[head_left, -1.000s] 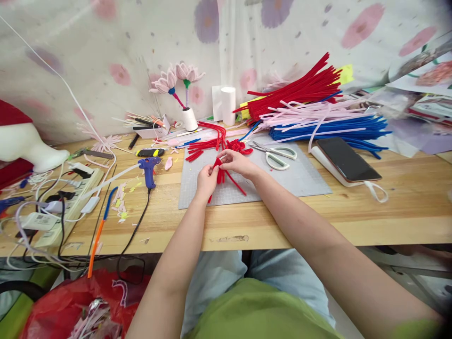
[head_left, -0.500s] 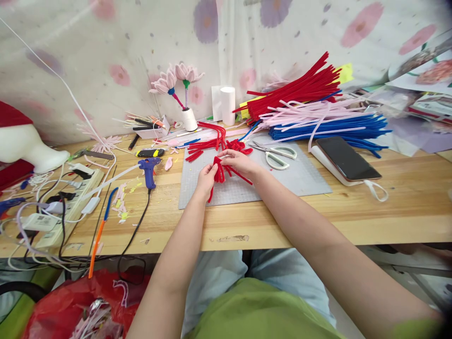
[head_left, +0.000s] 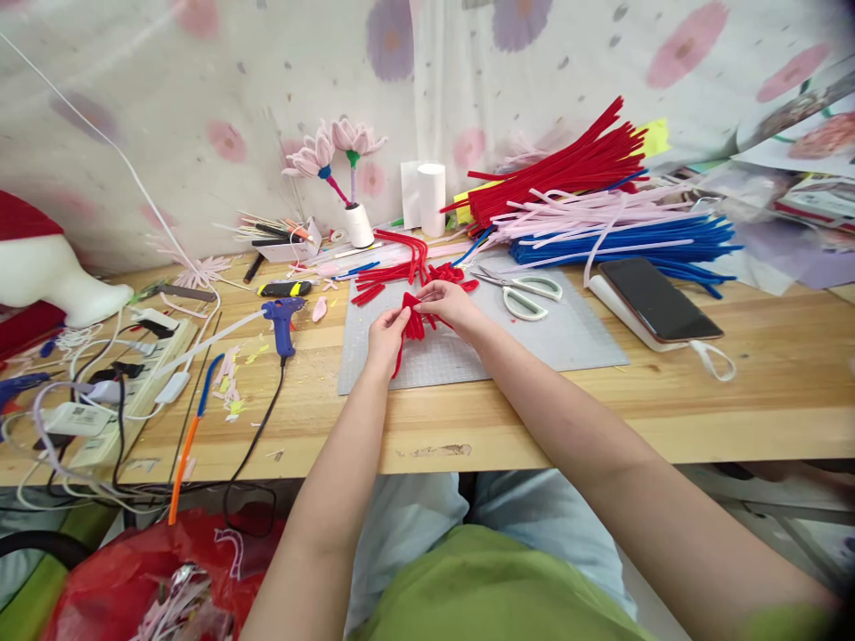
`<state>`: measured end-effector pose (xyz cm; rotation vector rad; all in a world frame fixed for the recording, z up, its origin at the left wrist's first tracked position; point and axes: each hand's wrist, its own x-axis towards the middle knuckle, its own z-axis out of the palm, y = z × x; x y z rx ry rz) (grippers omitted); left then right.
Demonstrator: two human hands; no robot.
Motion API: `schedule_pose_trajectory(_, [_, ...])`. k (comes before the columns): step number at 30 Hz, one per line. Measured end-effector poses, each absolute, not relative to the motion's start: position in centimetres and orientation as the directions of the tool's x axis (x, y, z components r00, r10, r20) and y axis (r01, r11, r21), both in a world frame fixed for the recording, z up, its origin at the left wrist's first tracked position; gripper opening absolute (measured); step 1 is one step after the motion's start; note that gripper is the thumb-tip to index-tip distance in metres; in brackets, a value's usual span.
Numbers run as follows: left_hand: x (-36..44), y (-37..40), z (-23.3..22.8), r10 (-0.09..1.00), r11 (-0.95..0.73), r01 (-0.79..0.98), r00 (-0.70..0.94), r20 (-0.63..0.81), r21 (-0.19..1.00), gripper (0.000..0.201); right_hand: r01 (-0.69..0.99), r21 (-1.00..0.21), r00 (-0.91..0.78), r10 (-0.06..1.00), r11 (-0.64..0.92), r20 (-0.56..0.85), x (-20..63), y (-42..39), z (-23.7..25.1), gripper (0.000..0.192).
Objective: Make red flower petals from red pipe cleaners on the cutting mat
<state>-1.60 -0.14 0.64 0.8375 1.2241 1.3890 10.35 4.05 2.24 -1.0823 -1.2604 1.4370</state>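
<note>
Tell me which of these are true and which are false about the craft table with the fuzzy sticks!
1. Both hands hold a bent red pipe cleaner piece. True: the left hand and right hand pinch it over the grey cutting mat.
2. The scissors are in the right hand. False: they lie on the mat, right of the hands.
3. The blue glue gun lies on the table left of the mat. True.
4. The phone lies under the blue pipe cleaners. False: it lies in front of the pile, screen dark.
5. Two pink flowers stand in a white holder by the wall. True.
</note>
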Motion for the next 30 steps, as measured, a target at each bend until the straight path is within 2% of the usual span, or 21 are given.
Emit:
schedule_pose_trajectory(4, [-1.7, -0.4, 1.1, 0.966, 0.231, -0.259, -0.051, -0.252, 0.938, 0.021, -0.213, -0.975, -0.154, 0.988, -0.066, -0.034, 9.9, 4.2, 1.9, 0.019])
schedule_pose_trajectory(8, [-1.4, -0.4, 1.3, 0.966, 0.250, -0.258, -0.006, -0.260, 0.933, 0.019, -0.309, -0.949, -0.063, 0.997, -0.061, -0.044, 9.0, 4.2, 1.3, 0.018])
schedule_pose_trajectory(11, [-1.2, 0.0, 1.1, 0.975, 0.199, -0.231, -0.055, -0.217, 0.952, 0.019, -0.261, -0.963, -0.053, 0.997, -0.065, -0.053, 8.8, 4.3, 1.1, 0.017])
schedule_pose_trajectory(17, [-1.3, 0.8, 0.4, 0.974, 0.134, -0.198, -0.154, -0.166, 0.971, 0.016, 0.045, -0.998, -0.141, 0.990, 0.032, 0.025, 10.6, 5.1, 1.0, 0.019])
schedule_pose_trajectory(21, [-1.4, 0.8, 0.2, 0.974, 0.119, -0.192, -0.166, -0.152, 0.974, 0.019, 0.175, -0.984, -0.224, 0.974, 0.033, -0.007, 11.5, 5.3, 1.4, 0.023])
schedule_pose_trajectory(23, [-1.3, 0.8, 0.2, 0.974, 0.118, -0.195, -0.168, -0.151, 0.974, 0.022, 0.161, -0.987, -0.234, 0.972, 0.005, -0.033, 11.5, 5.2, 1.6, 0.024])
schedule_pose_trajectory(27, [-1.1, 0.6, 0.4, 0.969, 0.167, -0.206, -0.149, -0.199, 0.964, 0.024, 0.004, -0.998, -0.238, 0.969, -0.069, -0.068, 11.1, 5.0, 1.5, 0.023])
schedule_pose_trajectory(30, [-0.9, 0.4, 0.7, 0.967, 0.213, -0.250, -0.083, -0.240, 0.945, 0.025, -0.047, -0.997, -0.194, 0.980, -0.065, -0.054, 10.8, 5.1, 1.2, 0.021])
